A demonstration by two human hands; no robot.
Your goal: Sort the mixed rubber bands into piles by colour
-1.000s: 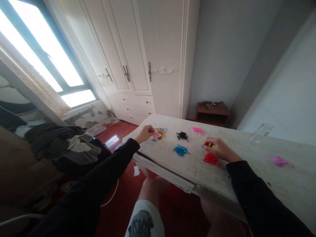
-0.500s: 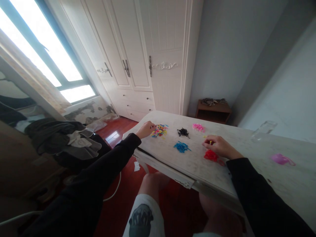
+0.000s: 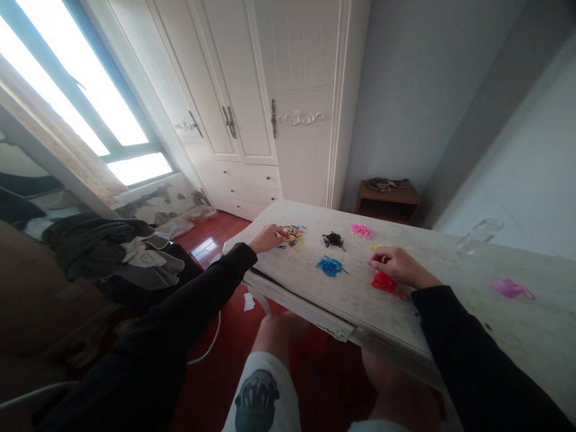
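Observation:
Small piles of coloured rubber bands lie on a pale table [image 3: 405, 324]. My left hand [image 3: 266, 238] reaches to the mixed-colour pile [image 3: 293, 234] at the table's left end, its fingers pinched in the bands. My right hand [image 3: 398, 266] rests closed beside the red pile [image 3: 382, 281], pinching a small yellow band [image 3: 383, 258]. Between the hands lie a blue pile [image 3: 330, 266], a black pile [image 3: 333, 240] and a pink pile [image 3: 360, 230]. A few yellow bands [image 3: 377, 246] lie just beyond my right hand.
A clear glass [image 3: 477, 236] stands at the table's far right and a pink-purple plastic thing [image 3: 508, 287] lies nearer. White wardrobe doors [image 3: 288, 108] stand behind, a small wooden stand [image 3: 387, 203] by the wall. Dark clothes [image 3: 121, 252] are heaped at left below the window. My knees show under the table edge.
The view has tilted up slightly. My left hand has edged a little further into the mixed pile; my right hand stays by the red pile with the yellow band.

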